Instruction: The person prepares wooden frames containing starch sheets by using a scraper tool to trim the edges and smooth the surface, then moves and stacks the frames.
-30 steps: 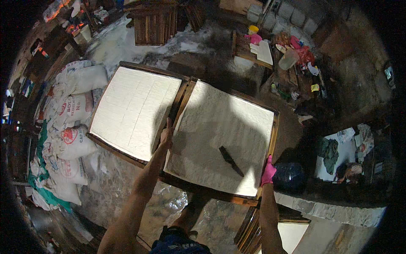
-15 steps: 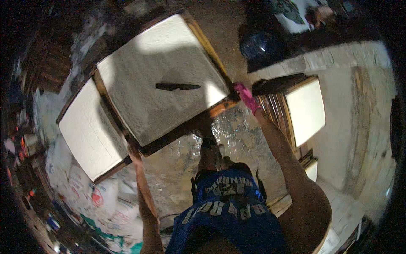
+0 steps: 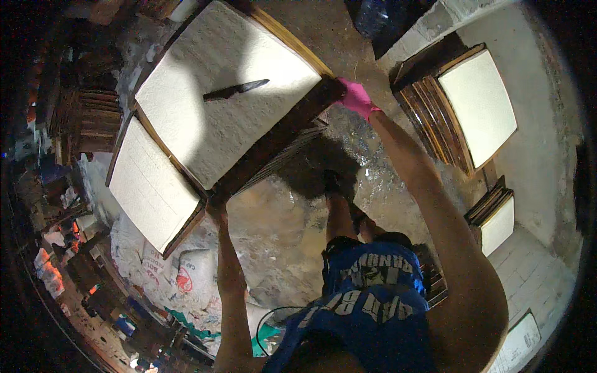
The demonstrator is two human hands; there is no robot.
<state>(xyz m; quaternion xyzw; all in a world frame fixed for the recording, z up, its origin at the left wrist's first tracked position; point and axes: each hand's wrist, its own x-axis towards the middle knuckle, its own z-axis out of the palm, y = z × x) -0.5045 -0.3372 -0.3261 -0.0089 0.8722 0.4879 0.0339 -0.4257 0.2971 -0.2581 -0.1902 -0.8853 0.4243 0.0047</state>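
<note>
**Inspector:** Start with the largest item.

**Assistant:** A wooden-framed tray (image 3: 283, 133) filled with a white slab (image 3: 217, 105), carried level above a wet floor (image 3: 292, 211). Both hands are on its near edge.

**Inspector:** Grip?

**Assistant:** The right hand (image 3: 356, 97), in a pink glove, is closed around the tray's right corner. The left hand (image 3: 217, 205) is at the left corner, partly under the frame; I cannot tell how its fingers are set.

**Inspector:** What surrounds it?

**Assistant:** A second filled tray (image 3: 149, 186) lies just beside the carried one on its left, edges nearly touching. Right of the person, a stack of wooden trays (image 3: 435, 124) with a white slab on top, and another stack (image 3: 494, 217) below it against a pale wall. White printed sacks (image 3: 161, 267) are piled under the left forearm.

**Inspector:** Smallest?

**Assistant:** A dark knife (image 3: 235, 91) lying flat on the carried slab, near its middle, well apart from both hands.
</note>
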